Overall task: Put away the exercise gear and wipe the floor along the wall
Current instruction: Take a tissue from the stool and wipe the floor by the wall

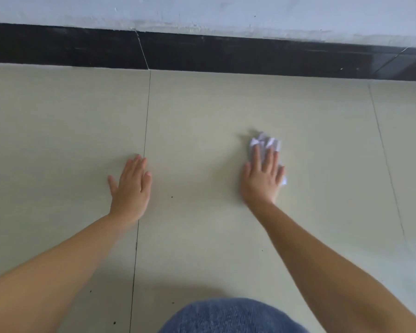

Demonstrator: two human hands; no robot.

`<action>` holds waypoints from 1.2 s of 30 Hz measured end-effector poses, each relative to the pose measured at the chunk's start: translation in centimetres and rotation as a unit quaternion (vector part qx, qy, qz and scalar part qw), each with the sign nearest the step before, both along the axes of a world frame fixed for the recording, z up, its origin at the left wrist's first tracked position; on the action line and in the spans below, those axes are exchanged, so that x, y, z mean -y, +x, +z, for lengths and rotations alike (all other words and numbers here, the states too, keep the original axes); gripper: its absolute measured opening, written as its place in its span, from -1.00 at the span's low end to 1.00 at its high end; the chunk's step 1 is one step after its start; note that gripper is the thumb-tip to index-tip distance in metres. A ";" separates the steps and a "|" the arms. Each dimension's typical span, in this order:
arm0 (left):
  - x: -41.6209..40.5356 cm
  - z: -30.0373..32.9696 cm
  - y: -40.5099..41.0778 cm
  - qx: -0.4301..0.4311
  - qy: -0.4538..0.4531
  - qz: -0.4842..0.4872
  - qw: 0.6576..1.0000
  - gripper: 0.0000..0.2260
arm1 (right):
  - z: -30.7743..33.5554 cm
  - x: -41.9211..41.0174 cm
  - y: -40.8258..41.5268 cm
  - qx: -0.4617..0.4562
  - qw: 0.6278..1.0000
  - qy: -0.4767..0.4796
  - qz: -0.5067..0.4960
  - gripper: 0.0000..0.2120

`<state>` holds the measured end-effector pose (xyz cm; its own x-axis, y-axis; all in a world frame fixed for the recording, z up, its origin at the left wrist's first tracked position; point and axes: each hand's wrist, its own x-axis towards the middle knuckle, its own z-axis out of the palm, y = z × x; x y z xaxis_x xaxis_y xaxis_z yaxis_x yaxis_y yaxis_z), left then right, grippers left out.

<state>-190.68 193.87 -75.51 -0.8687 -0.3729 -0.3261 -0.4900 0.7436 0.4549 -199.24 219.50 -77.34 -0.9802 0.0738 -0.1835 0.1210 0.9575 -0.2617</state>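
Two bare hands press flat on a pale tiled floor (202,111) beside a wall (202,10), seen from a head-worn camera looking down. One crumpled white tissue (264,143) is in view, and it lies under the right hand (263,179): the fingers are straight and spread over the wad, pushing it against the tile rather than curling round it, with paper showing beyond the fingertips and a small corner poking out at the little-finger side. The left hand (131,188) holds nothing; it rests palm down, fingers straight and close together, thumb out to the side, with its outer edge just over a dark grout line (146,121).

The tissue sits well apart from the left hand, with a stretch of bare tile between the two. It lies nearer the wall than either wrist, yet short of the black skirting (226,54) (a single dark band running the full width of the view, with two joints showing in it).

Three grout lines can be counted on the floor: one under the left hand, one far to the right of the tissue, and a faint one along the skirting's foot. Several small dark specks (171,196) dot the tiles near the person. One knee in blue denim (231,318) fills the bottom centre, between the two forearms.
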 end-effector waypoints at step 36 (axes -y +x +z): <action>-8.1 -0.2 -4.0 0.150 -0.119 -0.181 0.965 -0.47 | -1.0 -14.4 9.5 -0.008 0.960 0.073 0.270 -0.48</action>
<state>-194.67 201.92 -75.67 -0.8362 -0.1587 -0.5249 -0.2619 0.9566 0.1279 -189.75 233.93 -78.34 -0.8851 -0.4229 -0.1942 -0.4072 0.9058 -0.1169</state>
